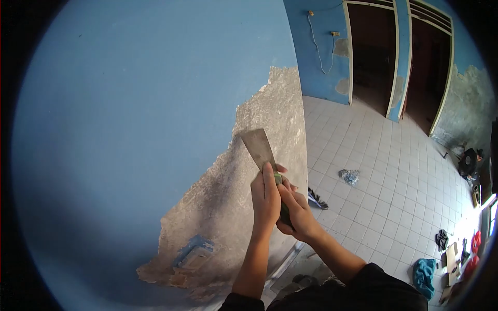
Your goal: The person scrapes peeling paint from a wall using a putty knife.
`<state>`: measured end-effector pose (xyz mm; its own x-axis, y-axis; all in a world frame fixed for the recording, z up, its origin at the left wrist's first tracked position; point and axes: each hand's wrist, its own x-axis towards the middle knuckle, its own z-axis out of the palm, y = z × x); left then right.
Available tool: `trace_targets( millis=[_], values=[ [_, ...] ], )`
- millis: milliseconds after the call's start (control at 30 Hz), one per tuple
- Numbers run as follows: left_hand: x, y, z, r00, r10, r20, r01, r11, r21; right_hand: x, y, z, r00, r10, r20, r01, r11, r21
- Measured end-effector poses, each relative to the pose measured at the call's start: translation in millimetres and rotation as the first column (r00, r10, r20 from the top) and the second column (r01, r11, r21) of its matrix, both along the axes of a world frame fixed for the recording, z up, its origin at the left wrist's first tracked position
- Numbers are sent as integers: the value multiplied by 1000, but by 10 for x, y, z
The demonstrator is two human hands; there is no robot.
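A paint scraper (259,146) with a wide flat metal blade points up at the wall, its tip near the ragged border between paint and bare plaster. Whether the blade touches the wall, I cannot tell. My left hand (265,201) grips the scraper where blade meets handle, one finger laid along the metal. Lower down, my right hand (300,212) is wrapped round the dark green handle, most of which the fingers hide. Blue paint (140,103) covers the left of the wall; rough grey plaster (223,197) shows along its right and lower part.
A blue-framed wall box (194,254) sits low in the plaster. On the white tiled floor (358,217) lie a small pile of debris (349,177), a dark-bristled brush (317,199) and a teal cloth (424,277). Another person (469,163) crouches by the far right wall. Two doorways stand behind.
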<state>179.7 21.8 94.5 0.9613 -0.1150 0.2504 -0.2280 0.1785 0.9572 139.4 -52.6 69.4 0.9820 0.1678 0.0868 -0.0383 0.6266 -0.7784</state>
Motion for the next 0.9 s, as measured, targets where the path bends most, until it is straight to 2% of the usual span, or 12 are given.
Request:
trace_targets(
  millis=[133,200,300,367,467,533,633,667,700,733,833,900],
  values=[
    [-94,260,-769,973,-105,-207,121,990,67,-135,-277,-767,994,-103,-20,81,875,-478],
    [-186,552,-1306,947,-66,-315,176,925,337,-246,-549,-1339,990,-125,62,123,571,-812],
    [-533,990,-1854,832,-249,-495,451,823,344,-624,-1136,-2475,988,-141,-67,-44,160,-986],
    [-800,1176,-2025,757,-266,-597,498,826,264,-1048,-1681,-3400,957,-102,-272,-287,-179,-941],
    [-1049,1472,-2416,673,-333,-660,573,800,180,-1739,-2429,-3995,622,-255,-741,-726,-543,-422],
    [-1139,1458,-2350,713,-163,-682,450,852,266,-2159,-2616,-3936,510,-624,-593,-860,-339,-383],
    [-1209,1384,-2145,764,-40,-644,375,840,393,-2440,-2777,-3988,640,-384,-666,-751,-496,-436],
    [-1205,1367,-2181,747,-47,-663,391,837,382,-2295,-2668,-3698,358,-553,-752,-870,95,-484],
    [-1221,1362,-2251,766,-41,-641,373,842,391,-2364,-2663,-3805,537,-516,-667,-768,27,-640],
    [-1238,1346,-2314,784,-34,-619,353,846,400,-2335,-2544,-3795,712,-492,-500,-675,-284,-681],
    [-1211,1212,-2189,752,-161,-639,490,786,378,-2153,-2419,-3964,719,-344,-604,-691,-264,-672],
    [-1207,1168,-2226,669,-342,-660,651,698,298,-2069,-2295,-4106,754,-322,-573,-625,-82,-777]
  ],
)
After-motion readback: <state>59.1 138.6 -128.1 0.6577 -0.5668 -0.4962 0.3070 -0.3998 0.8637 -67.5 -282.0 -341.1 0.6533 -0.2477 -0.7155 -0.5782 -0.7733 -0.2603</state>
